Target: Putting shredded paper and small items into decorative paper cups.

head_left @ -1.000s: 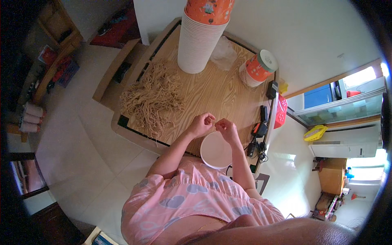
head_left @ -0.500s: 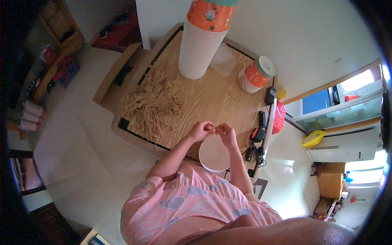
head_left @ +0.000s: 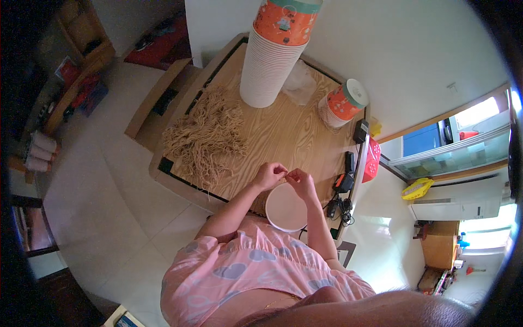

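Together, the left hand (head_left: pixel 268 175) and right hand (head_left: pixel 300 181) are pinching a thin pale string (head_left: pixel 285 174) above a round white lid (head_left: pixel 286 207), fingers curled nearly closed.

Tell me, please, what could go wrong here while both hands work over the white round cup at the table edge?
The white round cup sits at the near edge of the wooden table; the left hand or right hand might knock it off. The tall stack of white paper cups could topple if bumped.
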Tool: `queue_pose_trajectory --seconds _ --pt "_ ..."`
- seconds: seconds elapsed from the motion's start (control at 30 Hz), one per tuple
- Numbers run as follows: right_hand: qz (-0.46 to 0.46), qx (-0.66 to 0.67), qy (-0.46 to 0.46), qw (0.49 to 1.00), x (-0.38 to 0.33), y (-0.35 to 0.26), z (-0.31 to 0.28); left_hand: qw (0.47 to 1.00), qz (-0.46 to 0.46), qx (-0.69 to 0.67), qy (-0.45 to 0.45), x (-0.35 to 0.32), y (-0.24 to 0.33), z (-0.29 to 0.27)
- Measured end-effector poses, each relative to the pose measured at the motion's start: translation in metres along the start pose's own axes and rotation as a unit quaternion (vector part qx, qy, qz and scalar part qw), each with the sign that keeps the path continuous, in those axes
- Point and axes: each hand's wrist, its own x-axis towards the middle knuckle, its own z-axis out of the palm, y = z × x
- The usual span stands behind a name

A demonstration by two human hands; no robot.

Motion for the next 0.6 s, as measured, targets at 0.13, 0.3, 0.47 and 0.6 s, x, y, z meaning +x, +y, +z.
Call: queue_pose_trajectory --seconds 0.13,0.3,0.47,0.6 --pt "-0.009 -0.01 0.013 1.0 -0.001 0.0 0.002 0.999 0.022 0.027 0.007 0.0 0.005 -0.001" --pt "-0.015 -0.021 0.011 1.0 -0.001 -0.001 -0.001 1.0 0.007 0.005 -0.004 -0.001 0.011 -0.01" --pt "-0.031 0.035 0.003 0.999 0.004 -0.011 0.003 0.999 0.004 -0.045 0.009 0.0 0.011 -0.011" --pt "0.011 0.09 0.002 0.996 0.009 0.012 0.003 0.984 -0.062 -0.166 -0.008 0.002 0.014 -0.015"
